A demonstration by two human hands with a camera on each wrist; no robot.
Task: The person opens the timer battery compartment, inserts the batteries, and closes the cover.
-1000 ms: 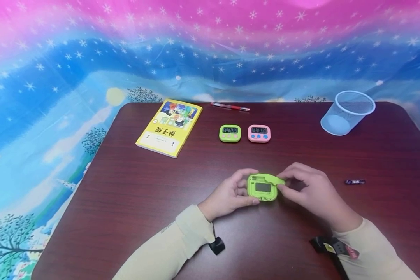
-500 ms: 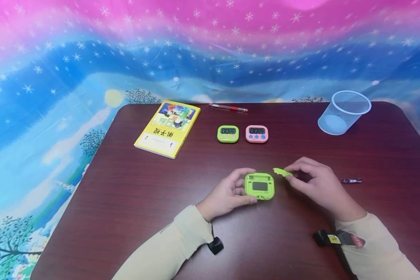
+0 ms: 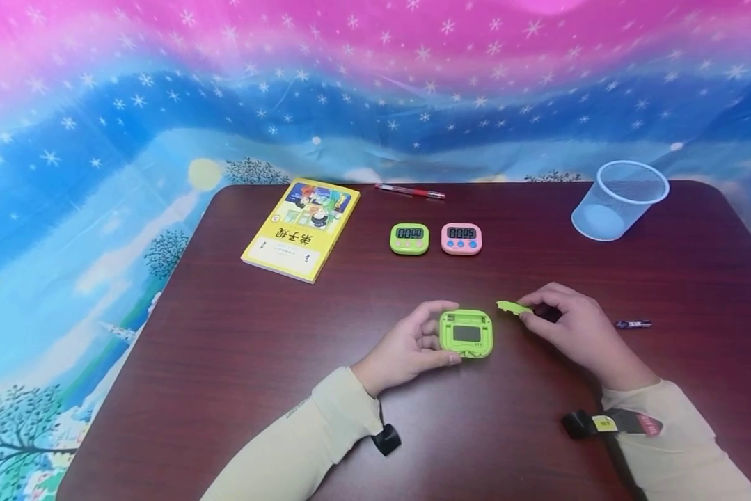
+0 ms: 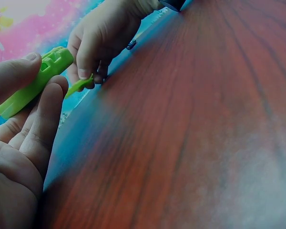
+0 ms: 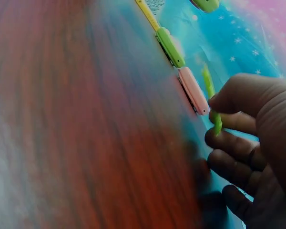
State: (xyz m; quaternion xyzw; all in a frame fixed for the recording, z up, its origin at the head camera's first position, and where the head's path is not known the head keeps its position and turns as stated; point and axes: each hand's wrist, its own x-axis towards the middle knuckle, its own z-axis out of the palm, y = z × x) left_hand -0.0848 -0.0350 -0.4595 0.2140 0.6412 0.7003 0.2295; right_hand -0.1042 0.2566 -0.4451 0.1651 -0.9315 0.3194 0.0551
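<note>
My left hand (image 3: 406,348) grips a green digital timer (image 3: 466,334) by its left side, thumb below and fingers above. The timer's back faces up, and its battery slot along the top lies uncovered. Apart from it, to the right, my right hand (image 3: 566,327) pinches the green battery cover (image 3: 511,307) between thumb and fingers. The left wrist view shows the timer (image 4: 33,86) edge-on and the cover (image 4: 79,86) just beyond. A small dark battery (image 3: 634,324) lies on the table right of my right hand.
Behind my hands a second green timer (image 3: 409,239) and a pink timer (image 3: 461,239) lie face up. A yellow book (image 3: 301,229) is at the back left, a red pen (image 3: 410,191) at the back edge, a mesh pen holder (image 3: 619,202) at the back right.
The battery cover has come off the timer's back; my right hand has carried it a little to the right. My left hand keeps its grip on the timer.
</note>
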